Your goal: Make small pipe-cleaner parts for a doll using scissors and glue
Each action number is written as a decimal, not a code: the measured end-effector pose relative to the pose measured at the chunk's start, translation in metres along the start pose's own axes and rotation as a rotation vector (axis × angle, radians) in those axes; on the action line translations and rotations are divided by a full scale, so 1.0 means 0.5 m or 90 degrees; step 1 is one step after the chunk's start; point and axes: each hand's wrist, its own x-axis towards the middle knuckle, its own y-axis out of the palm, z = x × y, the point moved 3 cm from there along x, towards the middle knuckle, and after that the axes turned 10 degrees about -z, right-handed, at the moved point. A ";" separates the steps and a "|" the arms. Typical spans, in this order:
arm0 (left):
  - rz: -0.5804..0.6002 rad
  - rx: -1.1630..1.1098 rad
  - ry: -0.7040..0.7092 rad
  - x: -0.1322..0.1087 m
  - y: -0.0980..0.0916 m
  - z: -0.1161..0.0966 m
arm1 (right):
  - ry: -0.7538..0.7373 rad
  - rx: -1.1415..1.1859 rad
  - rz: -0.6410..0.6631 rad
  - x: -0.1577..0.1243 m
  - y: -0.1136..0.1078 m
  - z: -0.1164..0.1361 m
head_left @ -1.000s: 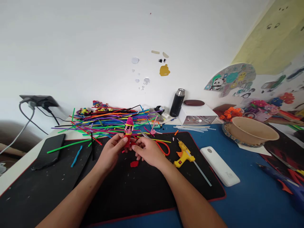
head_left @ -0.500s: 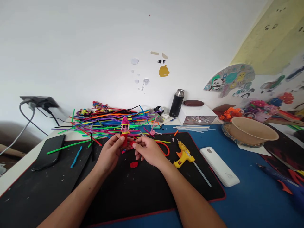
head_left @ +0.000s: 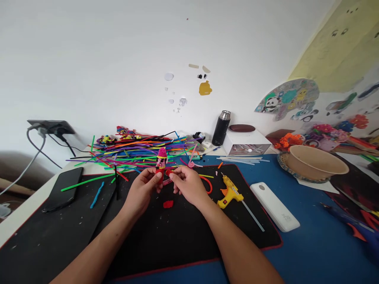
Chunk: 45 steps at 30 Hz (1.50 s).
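Note:
My left hand (head_left: 145,186) is closed around the red lower part of a small doll (head_left: 161,161), which stands upright with a pink hat and a yellow band. Close beside it, my right hand (head_left: 187,182) pinches a small red fuzzy piece (head_left: 169,172) against the doll's side; whether the two touch I cannot tell. Another red fuzzy piece (head_left: 168,204) lies below on the black mat (head_left: 177,240). An orange-red loop (head_left: 209,184), partly hidden by my right hand, rests on the mat.
Many coloured pipe cleaners (head_left: 139,148) are heaped along the wall. To the right lie a yellow glue gun (head_left: 230,193) and a white power bank (head_left: 274,207). A black flask (head_left: 221,128), a white box (head_left: 247,142) and a beige bowl (head_left: 318,161) stand behind. A phone (head_left: 63,189) lies left.
Both hands have shifted slightly, the left one rightward with the doll. The doll and the red piece are now closer together, and the doll has turned a little.

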 end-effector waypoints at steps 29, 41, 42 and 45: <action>0.022 0.036 -0.025 0.005 -0.003 0.022 | -0.210 -0.360 -0.109 -0.022 -0.003 0.040; 0.038 0.006 -0.053 0.004 -0.001 0.027 | -0.202 -0.361 -0.101 -0.028 0.001 0.047; 0.040 0.004 -0.054 0.004 -0.002 0.027 | -0.202 -0.360 -0.100 -0.028 0.001 0.048; 0.040 -0.006 -0.060 0.006 -0.004 0.028 | -0.209 -0.346 -0.105 -0.026 -0.001 0.044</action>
